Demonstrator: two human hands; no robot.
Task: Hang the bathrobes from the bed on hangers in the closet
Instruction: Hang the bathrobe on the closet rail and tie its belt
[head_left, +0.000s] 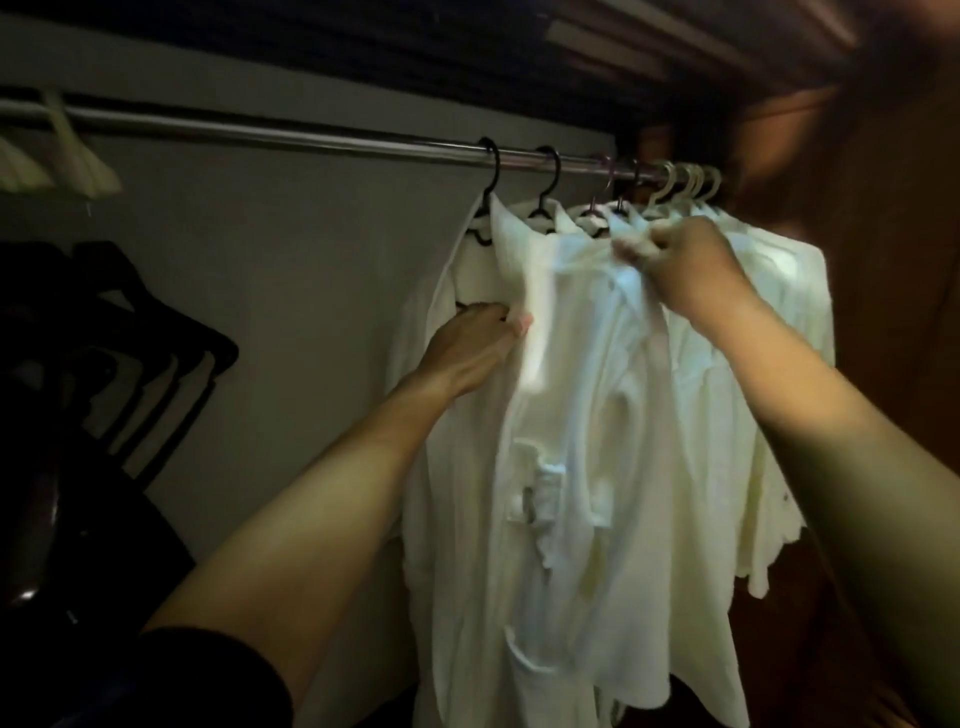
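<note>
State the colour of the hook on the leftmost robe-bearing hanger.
Black. The hanger hook over the rod shows best in the head view.

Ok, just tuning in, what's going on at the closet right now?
A person is working at the closet rod, where a row of white bathrobes already hangs on black and cream hangers. The left hand grips the front edge of the leftmost bathrobe, just below its black hanger. The right hand pinches fabric up near the collars further right. Spare cream hangers hang at the rod's left end.
</note>
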